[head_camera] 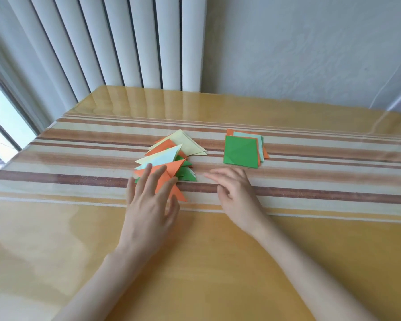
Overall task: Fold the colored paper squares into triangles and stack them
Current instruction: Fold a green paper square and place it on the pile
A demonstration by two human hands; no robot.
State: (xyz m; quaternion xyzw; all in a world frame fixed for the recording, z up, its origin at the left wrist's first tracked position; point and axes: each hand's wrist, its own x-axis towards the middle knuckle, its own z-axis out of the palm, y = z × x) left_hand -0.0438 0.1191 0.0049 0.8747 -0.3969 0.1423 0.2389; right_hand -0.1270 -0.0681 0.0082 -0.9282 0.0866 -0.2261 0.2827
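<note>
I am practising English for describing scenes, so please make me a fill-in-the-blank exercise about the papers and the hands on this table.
1. The left hand rests with straight fingers on an ______ triangle atop the pile of folded triangles.
2. The stack of squares has a ______ sheet on top.
3. The right hand lies open on the table and holds ______.
Missing words: orange; green; nothing.
</note>
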